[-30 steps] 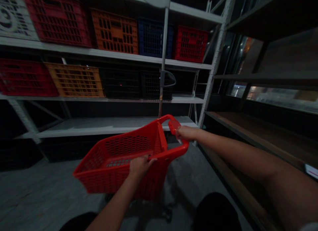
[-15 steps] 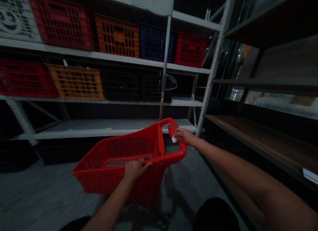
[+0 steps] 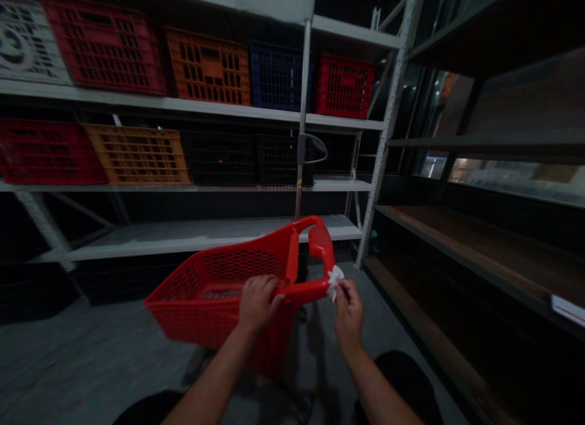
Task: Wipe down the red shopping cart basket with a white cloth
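A red plastic shopping cart [image 3: 196, 321] stands in front of me, its basket pointing left and its looped handle [image 3: 322, 245] at the right. Over the near rim of the basket, close to the handle, my left hand [image 3: 259, 300] is closed. My right hand [image 3: 350, 312] pinches a crumpled white tissue [image 3: 335, 283] against the near corner of the handle. The basket has a mesh of holes, and its visible floor shows nothing on it. A pole rises behind the handle.
A white metal rack [image 3: 219, 108] across the back bears plastic crates, among them an orange crate [image 3: 208, 65] and a yellow crate [image 3: 139, 153]. Dark wooden shelves [image 3: 461, 236] run along the right. A grey pole [image 3: 305, 89] with a hooked grip stands behind the cart.
My right hand, with the tissue, has come from the handle's far grip down to its near corner. My left hand has shifted slightly right and up along the rim.
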Demonstrator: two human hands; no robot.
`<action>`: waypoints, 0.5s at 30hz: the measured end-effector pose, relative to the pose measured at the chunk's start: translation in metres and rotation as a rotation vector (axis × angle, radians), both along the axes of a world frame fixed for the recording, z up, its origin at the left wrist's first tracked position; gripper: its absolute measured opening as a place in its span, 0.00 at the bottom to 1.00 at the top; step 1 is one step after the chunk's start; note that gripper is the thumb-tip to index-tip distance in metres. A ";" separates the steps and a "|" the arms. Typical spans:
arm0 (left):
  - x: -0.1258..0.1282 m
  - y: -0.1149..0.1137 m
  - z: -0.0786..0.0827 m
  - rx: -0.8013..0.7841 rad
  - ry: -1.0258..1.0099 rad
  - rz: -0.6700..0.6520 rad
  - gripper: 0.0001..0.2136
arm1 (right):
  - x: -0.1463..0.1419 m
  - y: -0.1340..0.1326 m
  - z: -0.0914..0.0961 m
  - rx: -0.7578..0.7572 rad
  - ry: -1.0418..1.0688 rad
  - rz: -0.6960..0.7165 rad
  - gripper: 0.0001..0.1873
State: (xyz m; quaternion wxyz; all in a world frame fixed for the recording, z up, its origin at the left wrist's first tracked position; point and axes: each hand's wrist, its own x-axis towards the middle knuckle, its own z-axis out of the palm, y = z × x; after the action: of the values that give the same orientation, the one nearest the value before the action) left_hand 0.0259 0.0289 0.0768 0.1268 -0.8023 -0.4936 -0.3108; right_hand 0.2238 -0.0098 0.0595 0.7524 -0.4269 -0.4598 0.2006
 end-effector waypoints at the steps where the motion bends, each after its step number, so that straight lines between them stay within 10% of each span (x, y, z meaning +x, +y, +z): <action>1: 0.014 -0.004 0.007 0.003 -0.003 -0.035 0.20 | -0.007 -0.004 -0.002 0.010 0.025 -0.006 0.09; 7: 0.074 -0.021 0.025 -0.088 0.032 0.036 0.21 | -0.015 0.007 -0.004 0.040 0.134 -0.024 0.10; 15: 0.059 -0.022 0.015 -0.014 0.035 0.070 0.21 | 0.012 0.062 0.020 -0.088 0.151 0.142 0.16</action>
State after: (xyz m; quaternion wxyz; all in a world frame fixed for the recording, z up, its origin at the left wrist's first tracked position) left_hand 0.0849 0.0071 0.0918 0.1405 -0.7907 -0.5211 -0.2889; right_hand 0.2363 0.0527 0.0792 0.7494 -0.4095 -0.4215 0.3051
